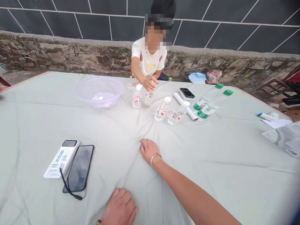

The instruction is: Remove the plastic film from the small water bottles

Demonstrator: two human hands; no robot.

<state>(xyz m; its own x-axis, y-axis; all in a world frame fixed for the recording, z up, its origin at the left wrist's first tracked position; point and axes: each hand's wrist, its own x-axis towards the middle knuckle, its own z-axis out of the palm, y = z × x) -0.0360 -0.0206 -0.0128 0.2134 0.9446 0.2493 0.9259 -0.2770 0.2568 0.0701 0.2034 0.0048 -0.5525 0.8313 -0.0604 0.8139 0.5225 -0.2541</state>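
Tabletop [35, 79]: was covered by a pale grey-green cloth [211, 147], creased toward the middle; a wooden edge showed at far left.
Left hand [120, 207]: rested on the cloth at the near edge of view; fingers were bent and together, with nothing visible in them.
Right hand [149, 150]: rested on the cloth at mid-table, a bracelet [155, 158] around the wrist; fingers were bent, but whether they were closed could not be told.
Small bottles: four, white-capped, stood beyond the right hand. Two [161, 111] [177, 115] were nearest to it; a third [137, 99] stood farther left.
Fourth bottle [150, 97]: was gripped near its top by the hand [150, 83] of a person across the table.
Basin [103, 101]: translucent lilac, sat left of the small bottles.
Large bottles [206, 109]: two, green-capped, stood at right beside a white roll [192, 114]; a black phone [187, 92] lay behind the roll.
Near phone [79, 168]: lay left of the left hand, beside a white power bank [59, 162].
Right end: held papers [281, 137] and a white-and-blue device [268, 117].
Room: a dark tiled wall [93, 25] with pale joints stood above a rough stone base [70, 56]; a brown chair [274, 89] stood at right.
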